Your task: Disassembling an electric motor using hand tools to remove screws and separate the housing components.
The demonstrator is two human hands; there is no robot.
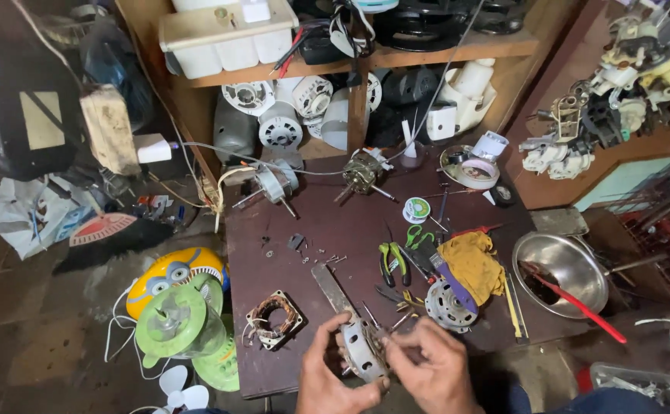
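Head view: motor cover [362,349] between fingers [333,337].

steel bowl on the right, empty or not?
Not empty. The steel bowl holds dark bits at its bottom, and a red-handled tool lies across it.

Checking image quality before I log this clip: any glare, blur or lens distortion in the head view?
Head view: glare on the steel bowl; wide-angle bending of the shelves toward the edges; left floor area dim; left hand, right hand and the round metal motor part they hold slightly soft.
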